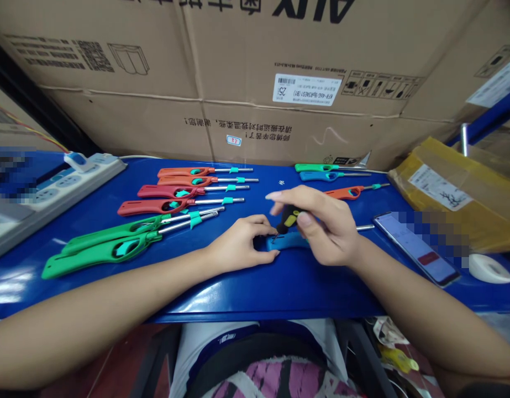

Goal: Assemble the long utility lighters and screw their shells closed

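Note:
A blue long-necked gas lighter (291,240) lies flat on the blue table, its metal tube pointing right. My left hand (248,242) pinches the handle end between thumb and fingers. In my right hand (325,224) is a small black and yellow screwdriver (288,219), tilted so that its tip meets the lighter's handle near my left fingertips. My right hand hides the middle of this lighter. To the left lie several more lighters: green (101,251), red (155,205) and orange (184,172), with teal tape on them.
Behind the table stands a big cardboard box (238,55). Green (315,167), blue (321,176) and orange (350,193) lighters lie at the back right. A phone (416,249), a white rounded object (490,269) and a yellow package (449,193) sit right; a power strip (64,193) sits left.

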